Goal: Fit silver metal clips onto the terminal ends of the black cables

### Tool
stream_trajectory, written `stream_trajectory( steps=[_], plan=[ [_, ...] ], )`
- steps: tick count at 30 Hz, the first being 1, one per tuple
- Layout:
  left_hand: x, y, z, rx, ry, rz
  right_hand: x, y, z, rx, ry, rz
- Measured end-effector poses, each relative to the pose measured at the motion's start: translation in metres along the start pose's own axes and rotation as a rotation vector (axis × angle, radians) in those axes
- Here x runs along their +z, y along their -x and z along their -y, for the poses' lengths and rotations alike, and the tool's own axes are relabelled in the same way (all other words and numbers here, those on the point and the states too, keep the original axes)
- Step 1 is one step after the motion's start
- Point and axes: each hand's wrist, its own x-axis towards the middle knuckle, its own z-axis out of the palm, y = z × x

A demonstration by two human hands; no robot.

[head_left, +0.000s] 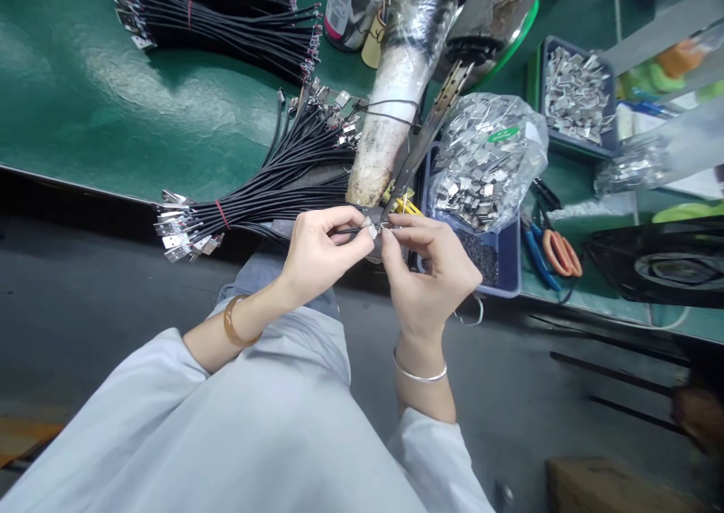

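- Gripping black cable [351,231] between thumb and fingers of left hand [320,249], with small pale metal end [372,230] poking out at fingertips, just in front of worktop [170,121] edge.
- Bringing thumb and forefinger of right hand [433,268] close together just beside that end; cannot tell if pinched on anything, too small.
- Farther left, can see lower cable bundle [271,188], bound with red tie [220,215], fanning out behind left hand.
- Above it, can see upper cable bundle [226,34], also tied in red.
- Toward middle, see clear jar [351,7] with pink-and-white label, then film-wrapped tube [390,113] slanting down toward hands.
- Just right of tube, see slotted metal bar [433,128], also slanting.
- Behind right hand, see blue tray [512,271] with small black pieces [478,256] inside and clear bag [489,158] of metal parts resting over it.
- Right of tray, see pliers with blue handle [540,256] and orange handles [561,253]; cannot tell if one tool or two.
- Beyond bag, see dark bin [608,128] filled with metal shells [577,94].
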Motion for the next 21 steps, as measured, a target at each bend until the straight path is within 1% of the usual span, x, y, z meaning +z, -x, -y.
stream_trajectory(
  steps=[4, 8, 15, 19, 21],
  plan=[
    [0.001, 0.000, 0.001, 0.035, 0.012, -0.030, 0.001, -0.005, 0.000, -0.030, -0.006, -0.005],
    [0.001, 0.000, 0.000, 0.044, 0.004, -0.032, -0.001, -0.008, 0.002, -0.014, 0.001, 0.013],
    [-0.001, 0.003, -0.002, -0.061, -0.056, 0.022, -0.010, 0.000, 0.007, 0.044, 0.085, 0.089],
    [0.000, 0.004, -0.002, -0.080, -0.051, 0.046, -0.008, 0.001, 0.007, 0.049, 0.045, 0.084],
    [0.000, 0.005, -0.002, -0.090, -0.059, 0.060, -0.014, 0.005, 0.005, 0.106, 0.012, 0.060]
  ],
)
